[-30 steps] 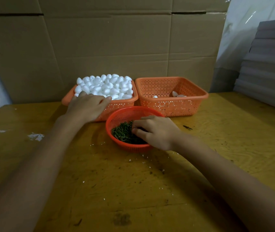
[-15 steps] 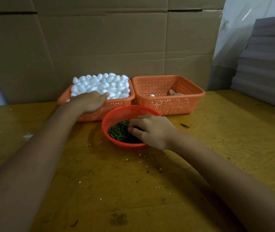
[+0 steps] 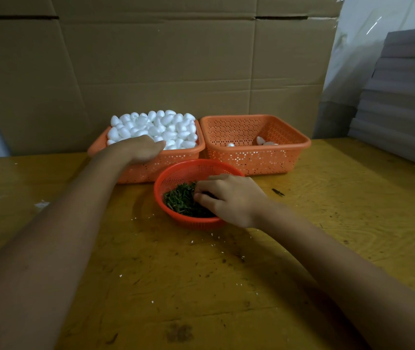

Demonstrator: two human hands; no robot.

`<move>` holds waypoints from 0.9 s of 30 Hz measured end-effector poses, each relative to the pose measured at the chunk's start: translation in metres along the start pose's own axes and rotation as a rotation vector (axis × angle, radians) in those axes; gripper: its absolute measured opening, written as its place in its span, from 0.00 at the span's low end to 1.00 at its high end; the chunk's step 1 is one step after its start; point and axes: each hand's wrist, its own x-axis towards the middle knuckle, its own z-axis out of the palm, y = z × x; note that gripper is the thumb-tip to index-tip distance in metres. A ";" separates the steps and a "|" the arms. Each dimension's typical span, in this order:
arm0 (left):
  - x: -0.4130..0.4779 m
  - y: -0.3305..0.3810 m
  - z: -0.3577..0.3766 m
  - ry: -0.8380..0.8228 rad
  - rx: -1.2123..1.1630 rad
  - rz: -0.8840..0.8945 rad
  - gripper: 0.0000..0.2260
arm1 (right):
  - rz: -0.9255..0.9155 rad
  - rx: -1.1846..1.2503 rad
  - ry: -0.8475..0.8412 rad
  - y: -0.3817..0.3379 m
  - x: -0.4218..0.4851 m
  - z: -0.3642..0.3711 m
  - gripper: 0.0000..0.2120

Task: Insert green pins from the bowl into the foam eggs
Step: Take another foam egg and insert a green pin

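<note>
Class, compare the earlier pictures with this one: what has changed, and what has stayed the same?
The left hand has slid slightly farther over the basket rim onto the foam eggs. The right hand stays in the bowl, fingers among the green pins; no grip shows. Basket and bowl are unmoved.

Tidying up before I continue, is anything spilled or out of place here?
One dark stray piece, possibly a pin, lies on the table right of the red bowl, and white crumbs dot the wood in front of it.
</note>
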 end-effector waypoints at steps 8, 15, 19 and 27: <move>0.021 -0.009 0.010 0.198 0.041 -0.057 0.45 | 0.002 0.010 0.010 0.000 0.000 0.000 0.14; 0.034 -0.002 -0.007 0.207 0.124 -0.042 0.46 | 0.005 -0.002 0.003 -0.001 -0.001 -0.001 0.14; 0.008 -0.002 -0.005 0.332 -0.299 -0.086 0.24 | 0.004 0.013 -0.016 -0.001 -0.001 -0.001 0.14; -0.032 0.002 -0.018 0.409 -1.280 -0.025 0.11 | 0.004 0.000 -0.012 -0.001 -0.001 -0.002 0.14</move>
